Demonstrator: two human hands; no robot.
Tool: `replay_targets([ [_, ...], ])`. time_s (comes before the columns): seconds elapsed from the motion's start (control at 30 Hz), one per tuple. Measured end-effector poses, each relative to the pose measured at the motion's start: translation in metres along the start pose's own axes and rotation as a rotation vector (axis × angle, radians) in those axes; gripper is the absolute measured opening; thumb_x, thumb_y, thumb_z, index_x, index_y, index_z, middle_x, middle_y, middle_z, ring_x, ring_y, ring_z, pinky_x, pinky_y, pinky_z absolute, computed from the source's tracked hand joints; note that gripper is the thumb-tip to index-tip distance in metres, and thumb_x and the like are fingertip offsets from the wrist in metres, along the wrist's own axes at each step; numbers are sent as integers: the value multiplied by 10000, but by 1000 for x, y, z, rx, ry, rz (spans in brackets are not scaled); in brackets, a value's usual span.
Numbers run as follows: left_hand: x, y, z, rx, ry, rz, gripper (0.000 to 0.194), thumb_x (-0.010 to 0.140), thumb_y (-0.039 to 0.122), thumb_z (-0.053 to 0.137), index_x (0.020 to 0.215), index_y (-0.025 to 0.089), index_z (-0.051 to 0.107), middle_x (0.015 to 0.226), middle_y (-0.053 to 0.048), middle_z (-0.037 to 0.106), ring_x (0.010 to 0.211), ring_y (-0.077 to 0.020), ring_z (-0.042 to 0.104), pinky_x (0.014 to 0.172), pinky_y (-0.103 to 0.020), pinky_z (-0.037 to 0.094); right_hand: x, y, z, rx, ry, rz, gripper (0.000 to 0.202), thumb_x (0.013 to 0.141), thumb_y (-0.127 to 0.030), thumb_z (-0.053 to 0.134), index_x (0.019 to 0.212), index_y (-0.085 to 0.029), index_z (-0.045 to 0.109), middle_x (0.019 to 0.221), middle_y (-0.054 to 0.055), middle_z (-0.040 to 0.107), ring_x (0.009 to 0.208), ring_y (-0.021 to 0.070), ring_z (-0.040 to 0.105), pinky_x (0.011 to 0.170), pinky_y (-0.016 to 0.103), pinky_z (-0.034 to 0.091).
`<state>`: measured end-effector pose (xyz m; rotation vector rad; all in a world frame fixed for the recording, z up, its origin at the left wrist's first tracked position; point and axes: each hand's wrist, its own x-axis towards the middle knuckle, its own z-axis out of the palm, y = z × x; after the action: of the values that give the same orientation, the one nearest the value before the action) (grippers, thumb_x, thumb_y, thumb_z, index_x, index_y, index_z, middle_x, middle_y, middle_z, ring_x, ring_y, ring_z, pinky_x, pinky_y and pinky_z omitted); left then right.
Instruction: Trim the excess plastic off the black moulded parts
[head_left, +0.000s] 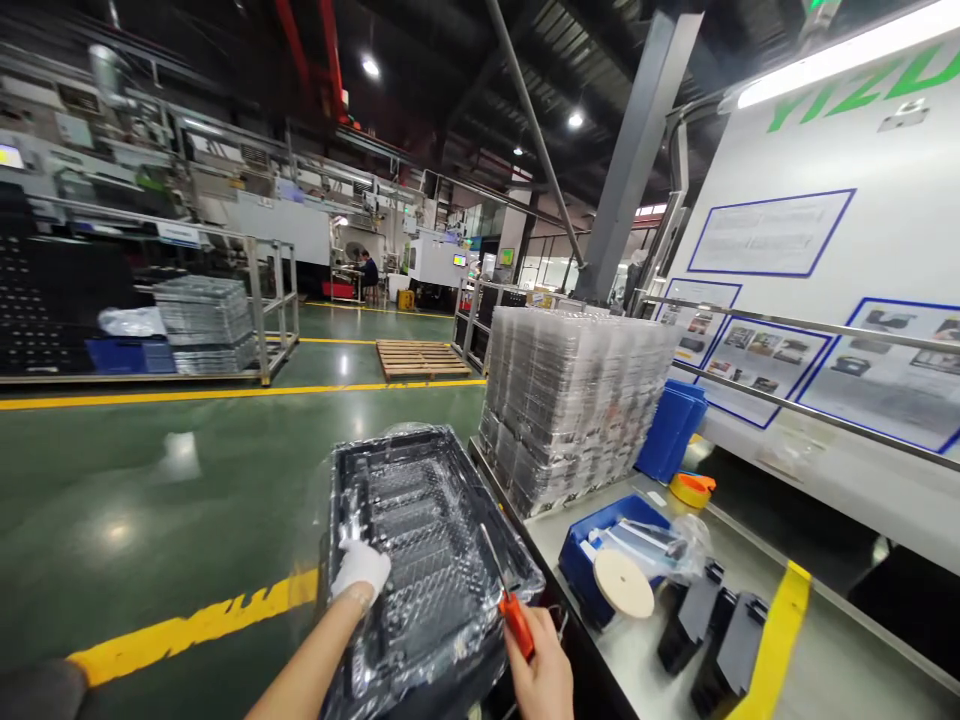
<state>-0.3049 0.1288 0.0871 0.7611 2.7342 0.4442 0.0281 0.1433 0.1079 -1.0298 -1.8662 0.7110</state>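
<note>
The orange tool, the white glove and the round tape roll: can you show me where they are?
Orange tool [517,622]: head view, on its orange handle in the right hand.
White glove [361,568]: head view, on the back of the gloved left hand.
Round tape roll [623,582]: head view, on its flat pale face.

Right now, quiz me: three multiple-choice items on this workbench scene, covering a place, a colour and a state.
1. Where does the gloved left hand rest?
A. on the wrapped black tray
B. on the tape roll
C. on the pallet

2. What colour is the handle of the tool in the right hand?
A. blue
B. orange-red
C. green

3. How is the black tray?
A. bare
B. covered in clear film
C. upside down

Key: 1 A, the glove lies on the tray's film; 2 B, the grip shows orange-red; 3 B, glossy wrinkled film covers it.
</note>
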Motion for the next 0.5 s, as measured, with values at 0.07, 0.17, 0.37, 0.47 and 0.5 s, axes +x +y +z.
replay_targets([
  [0.07, -18, 1, 12, 75, 77, 59, 459, 981, 301, 421, 1370, 65, 482, 1434, -231, 519, 1281, -306, 557, 1046, -457, 447, 6, -5, 12, -32, -34, -7, 314, 911, -443, 569, 1155, -310, 716, 1050, 52, 705, 944, 248, 727, 837, 325, 582],
  [0.17, -45, 4, 23, 163, 55, 314, 463, 919, 232, 498, 1346, 57, 539, 1528, -228, 437, 1471, -327, 332, 1203, -491, 226, 14, -8, 31, -67, -76, -14, 304, 903, -407, 569, 1155, -320, 716, 1045, 44, 706, 913, 243, 734, 826, 328, 588],
  [0.37, -76, 5, -1, 63, -142, 543, 448, 955, 405, 398, 1099, 111, 703, 1198, -185, 708, 1158, -316, 646, 1053, -456, 442, -7, 9, 53, -62, -42, 7, 335, 866, -436, 610, 1143, -296, 735, 1019, 59, 702, 874, 242, 746, 776, 323, 607],
  [0.47, -107, 1, -15, -23, -186, 596, 465, 949, 419, 343, 1101, 201, 725, 1192, -101, 734, 1136, -287, 663, 1046, -407, 471, -40, 19, 47, -30, 25, 27, 382, 908, -502, 573, 1169, -258, 708, 1065, 79, 700, 701, 194, 710, 654, 328, 605],
  [0.5, -123, 0, -16, -43, -181, 619, 478, 950, 413, 331, 1194, 228, 698, 1273, -71, 706, 1204, -264, 630, 1096, -386, 441, -51, 22, 43, -25, 50, 37, 381, 929, -517, 559, 1161, -249, 697, 1060, 79, 704, 662, 172, 684, 610, 319, 592],
])
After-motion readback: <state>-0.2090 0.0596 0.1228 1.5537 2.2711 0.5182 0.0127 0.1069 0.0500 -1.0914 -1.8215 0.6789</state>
